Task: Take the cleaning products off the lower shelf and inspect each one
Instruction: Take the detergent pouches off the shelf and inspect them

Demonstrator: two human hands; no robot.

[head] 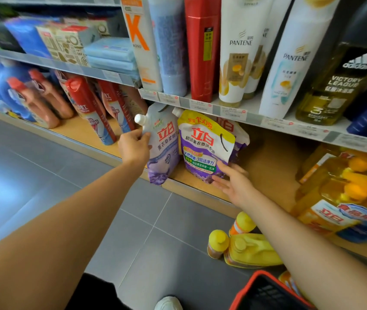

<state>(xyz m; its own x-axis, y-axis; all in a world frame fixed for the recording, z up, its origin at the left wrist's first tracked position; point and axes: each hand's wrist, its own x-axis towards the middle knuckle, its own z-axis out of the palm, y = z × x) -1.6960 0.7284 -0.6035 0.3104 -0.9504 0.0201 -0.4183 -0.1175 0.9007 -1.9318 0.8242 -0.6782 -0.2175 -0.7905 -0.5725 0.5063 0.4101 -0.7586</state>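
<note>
Two soft refill pouches stand at the front of the wooden lower shelf (265,157). My left hand (134,147) grips the left edge of the pale purple pouch with a white spout (163,151), whose bottom overhangs the shelf's front edge. To its right stands a purple and yellow pouch (205,146). My right hand (234,184) has its fingers spread and touches that pouch's lower right corner without closing on it. Another pouch is partly hidden behind it.
Red and blue detergent bottles (88,106) fill the shelf's left part. Yellow bottles (332,198) crowd its right end. More yellow bottles (245,249) lie on the grey tiled floor by a red-rimmed basket (263,294). Shampoo bottles (238,52) stand on the shelf above.
</note>
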